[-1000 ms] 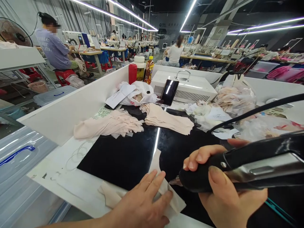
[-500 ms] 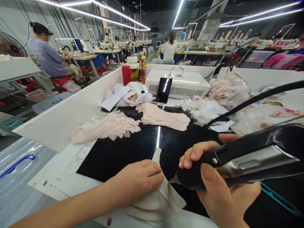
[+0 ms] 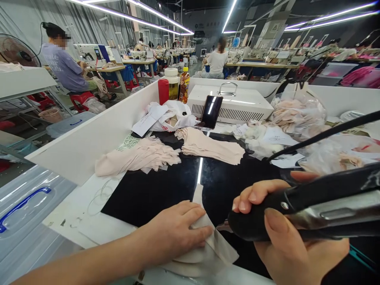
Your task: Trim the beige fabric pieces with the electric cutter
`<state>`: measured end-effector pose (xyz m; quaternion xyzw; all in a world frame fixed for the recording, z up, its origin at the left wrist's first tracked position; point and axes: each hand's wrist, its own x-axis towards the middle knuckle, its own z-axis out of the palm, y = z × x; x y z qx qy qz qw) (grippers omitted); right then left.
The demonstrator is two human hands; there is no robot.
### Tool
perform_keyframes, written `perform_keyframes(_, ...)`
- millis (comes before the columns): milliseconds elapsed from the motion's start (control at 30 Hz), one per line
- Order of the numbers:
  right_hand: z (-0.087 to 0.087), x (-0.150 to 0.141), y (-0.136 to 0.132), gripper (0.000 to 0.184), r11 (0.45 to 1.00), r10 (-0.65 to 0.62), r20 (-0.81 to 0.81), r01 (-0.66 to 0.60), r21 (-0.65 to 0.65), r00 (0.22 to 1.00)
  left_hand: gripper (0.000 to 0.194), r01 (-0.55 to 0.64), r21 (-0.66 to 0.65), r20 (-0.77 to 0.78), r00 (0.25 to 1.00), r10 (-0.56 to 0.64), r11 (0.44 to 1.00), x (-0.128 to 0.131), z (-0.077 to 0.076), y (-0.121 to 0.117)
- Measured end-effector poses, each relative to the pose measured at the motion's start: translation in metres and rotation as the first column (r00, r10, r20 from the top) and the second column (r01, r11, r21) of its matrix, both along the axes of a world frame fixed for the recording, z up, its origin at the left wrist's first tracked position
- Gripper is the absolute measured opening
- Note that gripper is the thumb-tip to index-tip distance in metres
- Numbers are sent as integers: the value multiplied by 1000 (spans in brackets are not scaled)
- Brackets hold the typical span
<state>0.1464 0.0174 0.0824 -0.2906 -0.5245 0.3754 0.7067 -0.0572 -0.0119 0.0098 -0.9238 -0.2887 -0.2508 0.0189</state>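
My left hand (image 3: 175,231) lies on a pale beige fabric piece (image 3: 216,249) at the near edge of the black glossy worktop (image 3: 166,190), fingers together and pressing it down. My right hand (image 3: 285,245) is wrapped round the black handle of a corded hand tool (image 3: 311,208). The tool's metal tip points left and touches the fabric just beside my left fingertips. The tool's black cord (image 3: 323,136) arcs up to the right.
Two stacks of beige cut pieces (image 3: 139,156) (image 3: 210,146) lie further back on the worktop. Behind them are a white plastic bag (image 3: 172,114), a phone (image 3: 211,111) leaning on a white metal box (image 3: 234,105), bottles (image 3: 173,84) and bagged fabric (image 3: 297,113). Other people sit at sewing tables beyond.
My left hand slid forward over the fabric piece, its fingers going from spread to held together. The view shifted slightly; the tool stays at the fabric.
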Motion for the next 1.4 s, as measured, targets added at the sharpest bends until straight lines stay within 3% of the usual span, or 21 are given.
perform_keyframes(233, 1, -4, 6, 48, 999, -43, -48, 42, -18, 998, 21, -8, -80, -54, 999, 4, 997, 1, 0, -3)
perform_keyframes(533, -3, -8, 7, 43, 999, -31, 4, 31, -28, 1000, 25, -42, -177, -30, 999, 37, 983, 2, 4, -3)
perform_keyframes(833, -3, -16, 17, 46, 999, -39, -22, 39, 8, 999, 17, -43, -117, 21, 999, 46, 992, 5, 3, -4)
perform_keyframes(967, -5, -16, 17, 46, 998, -54, -1, 54, -16, 999, 23, -43, -125, 5, 999, 44, 991, 3, 5, -3)
perform_keyframes(1100, -6, -14, 17, 48, 999, -42, -21, 41, -18, 999, 21, -44, -133, 23, 999, 47, 990, -2, 10, 15)
perform_keyframes(1267, -7, -13, 17, 47, 999, -37, -22, 38, 2, 999, 22, 108, -211, -28, 993, -117, 971, -6, 11, 53)
perform_keyframes(1400, -6, -14, 16, 46, 999, -32, -19, 32, 12, 999, 21, 183, -257, -70, 976, -207, 949, -11, 6, 68)
